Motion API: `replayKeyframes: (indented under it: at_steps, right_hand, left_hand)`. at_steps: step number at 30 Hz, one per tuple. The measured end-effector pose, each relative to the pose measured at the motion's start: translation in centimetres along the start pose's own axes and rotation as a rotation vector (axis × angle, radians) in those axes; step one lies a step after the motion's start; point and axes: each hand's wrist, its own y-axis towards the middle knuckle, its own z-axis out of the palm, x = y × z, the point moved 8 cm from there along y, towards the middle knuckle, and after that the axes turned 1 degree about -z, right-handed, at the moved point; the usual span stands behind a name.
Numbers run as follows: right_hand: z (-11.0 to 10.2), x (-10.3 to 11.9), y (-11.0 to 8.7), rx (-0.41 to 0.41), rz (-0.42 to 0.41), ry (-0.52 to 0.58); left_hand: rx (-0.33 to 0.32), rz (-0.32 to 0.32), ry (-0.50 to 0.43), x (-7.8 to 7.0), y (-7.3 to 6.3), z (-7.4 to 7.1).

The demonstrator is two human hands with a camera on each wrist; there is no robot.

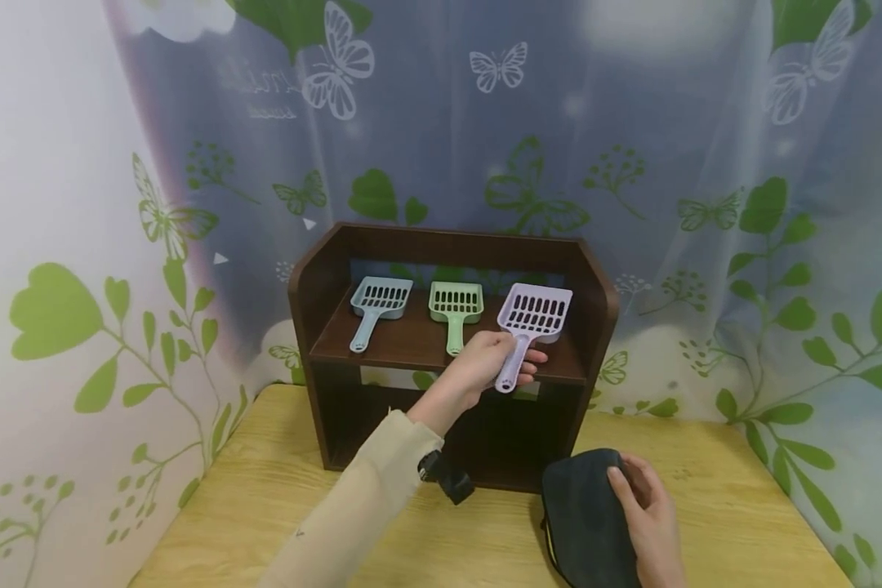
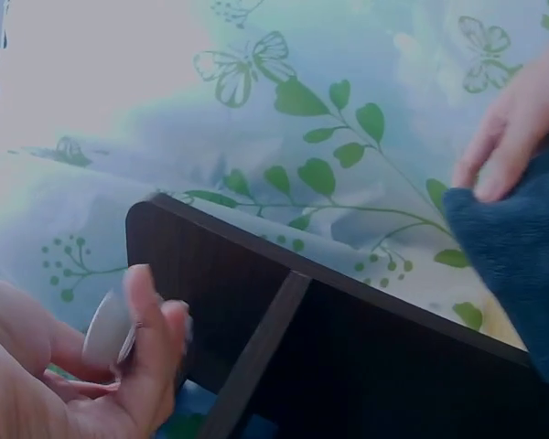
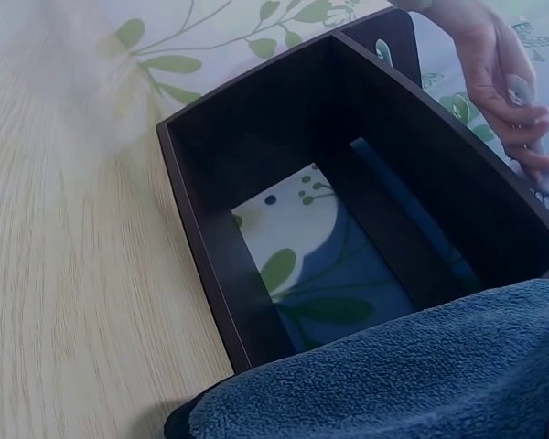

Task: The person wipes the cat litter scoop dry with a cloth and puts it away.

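My left hand [image 1: 483,359] holds a lilac slotted litter scoop [image 1: 535,310] by its handle, over the right part of the shelf. In the left wrist view, the fingers of the left hand [image 2: 119,366] curl round the pale handle. A light blue litter scoop [image 1: 380,298] and a green litter scoop [image 1: 456,300] lie to the left on the upper shelf board, handles toward me. My right hand [image 1: 650,514] pinches the upper right edge of a dark blue plush cloth item [image 1: 588,514] with dark edging. It is in front of the shelf's right end.
A dark brown two-tier shelf [image 1: 599,327] stands on the light wood table [image 1: 257,490], its lower compartment facing me. Behind and beside it hangs a curtain [image 1: 441,106] with butterflies and leaves. A black strap with a small device [image 1: 444,476] sits on my left wrist.
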Motion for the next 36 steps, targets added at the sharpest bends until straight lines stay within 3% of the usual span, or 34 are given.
replayKeyframes:
  at_steps: [6,17,27,36]
  right_hand:
    - [-1.0,-0.4,-0.1,0.000,-0.024,0.012]
    - [-1.7,-0.6,-0.4,-0.017,-0.070,0.005]
    - [-1.6,-0.9,-0.8,-0.011,-0.035,-0.025]
    - [-2.1,-0.9,-0.8,-0.036,-0.074,-0.076]
  left_hand:
    - [0.033,-0.056,-0.051,-0.5,2.4,1.0]
    - [0.005,-0.118,-0.129,-0.1,5.4,1.0]
    - [0.017,-0.108,-0.026,-0.1,5.6,1.4]
    - [0.026,-0.076,0.066,-0.6,4.8,1.2]
